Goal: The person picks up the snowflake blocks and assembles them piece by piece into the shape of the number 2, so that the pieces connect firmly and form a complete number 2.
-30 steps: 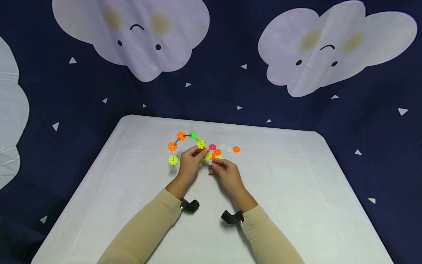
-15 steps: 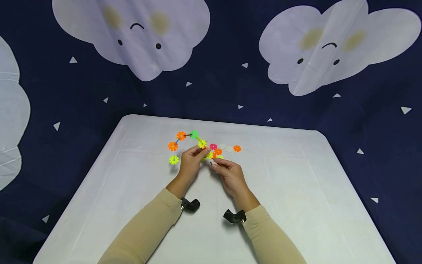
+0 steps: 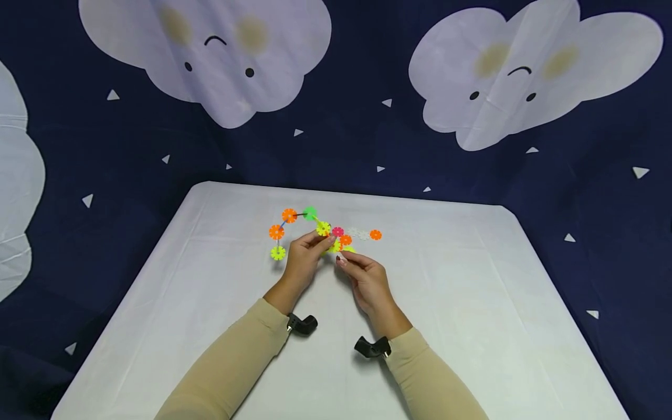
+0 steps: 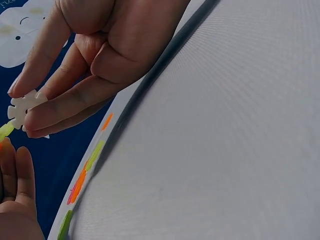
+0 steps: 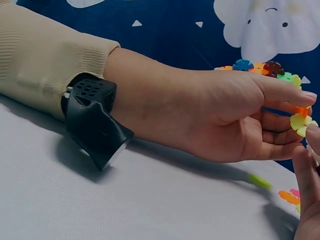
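In the head view, my left hand pinches the near end of a curved chain of snowflake discs, by a yellow disc. The chain arcs up and left through another yellow disc, a green disc and orange discs, ending in a yellow disc. Linking discs stand edge-on between them. My right hand faces it, thumb and fingers pinching a white snowflake disc. In the left wrist view this white disc sits right at a yellow disc of the chain, above my left hand.
Loose snowflake discs lie just beyond the hands on the white table: a pink disc, an orange disc, white discs and another orange disc. A dark blue cloud-print cloth hangs behind the table.
The right hand has turned slightly and its fingers have closed in around the white disc beside the chain's end. The left hand keeps its grip, and the chain has shifted very slightly right.
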Tool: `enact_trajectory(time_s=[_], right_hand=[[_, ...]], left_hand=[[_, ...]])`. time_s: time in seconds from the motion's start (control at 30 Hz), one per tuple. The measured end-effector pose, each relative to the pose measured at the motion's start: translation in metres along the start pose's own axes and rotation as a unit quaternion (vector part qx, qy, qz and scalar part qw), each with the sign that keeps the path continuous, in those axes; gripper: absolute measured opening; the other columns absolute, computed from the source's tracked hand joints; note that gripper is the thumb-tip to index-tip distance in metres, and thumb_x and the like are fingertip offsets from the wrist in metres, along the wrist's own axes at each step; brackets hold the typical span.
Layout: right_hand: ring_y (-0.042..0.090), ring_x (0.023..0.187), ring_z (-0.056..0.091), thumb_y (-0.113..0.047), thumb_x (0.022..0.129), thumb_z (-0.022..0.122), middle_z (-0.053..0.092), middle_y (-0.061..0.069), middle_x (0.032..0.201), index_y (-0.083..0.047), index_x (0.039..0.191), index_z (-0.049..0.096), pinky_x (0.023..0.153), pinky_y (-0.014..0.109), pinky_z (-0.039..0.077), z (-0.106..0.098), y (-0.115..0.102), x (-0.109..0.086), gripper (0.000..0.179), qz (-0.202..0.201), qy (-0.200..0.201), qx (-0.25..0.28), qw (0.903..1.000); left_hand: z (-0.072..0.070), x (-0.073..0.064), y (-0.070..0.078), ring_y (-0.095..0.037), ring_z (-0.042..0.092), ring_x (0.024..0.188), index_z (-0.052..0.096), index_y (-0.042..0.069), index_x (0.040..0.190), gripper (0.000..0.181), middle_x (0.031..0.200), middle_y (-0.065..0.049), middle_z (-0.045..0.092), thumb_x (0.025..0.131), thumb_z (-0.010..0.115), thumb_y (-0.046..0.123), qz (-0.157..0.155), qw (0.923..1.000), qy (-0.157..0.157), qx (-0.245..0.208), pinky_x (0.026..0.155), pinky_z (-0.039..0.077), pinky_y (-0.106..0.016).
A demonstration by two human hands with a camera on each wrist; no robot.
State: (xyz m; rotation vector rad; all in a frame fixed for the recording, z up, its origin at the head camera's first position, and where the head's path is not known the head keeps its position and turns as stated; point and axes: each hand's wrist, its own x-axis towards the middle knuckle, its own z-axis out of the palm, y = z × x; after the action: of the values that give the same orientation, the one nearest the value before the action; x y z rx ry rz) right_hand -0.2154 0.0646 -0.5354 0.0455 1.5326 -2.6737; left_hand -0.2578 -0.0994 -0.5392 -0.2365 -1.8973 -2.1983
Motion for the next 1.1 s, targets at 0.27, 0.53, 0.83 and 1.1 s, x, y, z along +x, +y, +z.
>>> enact_trajectory(time_s=[0.27,0.53,0.83,1.1], right_hand=[[0.022,0.098,0.075,0.018,0.095,0.066,0.075,0.017,0.107,0.021,0.124,0.065,0.093,0.035,0.057,0.0011,0.0021,-0.0002,0.029,-0.006,0.010,0.012,0.9999],[0.023,0.101,0.075,0.018,0.095,0.066,0.075,0.018,0.108,0.019,0.124,0.066,0.094,0.035,0.057,0.0019,0.0033,-0.0005,0.029,0.000,0.004,0.007,1.0000],[0.021,0.097,0.075,0.023,0.092,0.065,0.076,0.018,0.106,0.023,0.123,0.063,0.088,0.034,0.060,0.0001,0.0047,-0.0001,0.031,-0.037,-0.010,-0.004,0.9992],[0.020,0.093,0.075,0.023,0.090,0.068,0.076,0.018,0.104,0.025,0.122,0.062,0.083,0.032,0.061,0.0007,0.0069,0.0006,0.033,-0.062,-0.005,-0.009,0.9980]], left_hand=[[0.0016,-0.0001,0.0002,-0.018,0.064,0.084,0.079,-0.002,0.106,0.026,0.097,-0.010,0.076,0.095,0.083,0.021,0.008,0.9996,-0.011,-0.026,0.065,0.049,-0.024],[0.0013,-0.0011,0.0023,-0.019,0.068,0.092,0.074,-0.012,0.114,0.032,0.102,-0.010,0.077,0.098,0.079,0.014,0.017,0.9987,-0.029,-0.038,0.079,0.056,-0.031],[0.0028,0.0000,0.0031,-0.018,0.069,0.097,0.067,-0.020,0.118,0.031,0.113,-0.036,0.068,0.100,0.074,0.004,0.023,0.9966,-0.037,-0.069,0.085,0.055,-0.027],[0.0035,-0.0009,0.0046,-0.021,0.070,0.100,0.066,-0.021,0.118,0.031,0.114,-0.035,0.069,0.100,0.073,0.004,0.025,0.9947,-0.038,-0.092,0.089,0.056,-0.030]])
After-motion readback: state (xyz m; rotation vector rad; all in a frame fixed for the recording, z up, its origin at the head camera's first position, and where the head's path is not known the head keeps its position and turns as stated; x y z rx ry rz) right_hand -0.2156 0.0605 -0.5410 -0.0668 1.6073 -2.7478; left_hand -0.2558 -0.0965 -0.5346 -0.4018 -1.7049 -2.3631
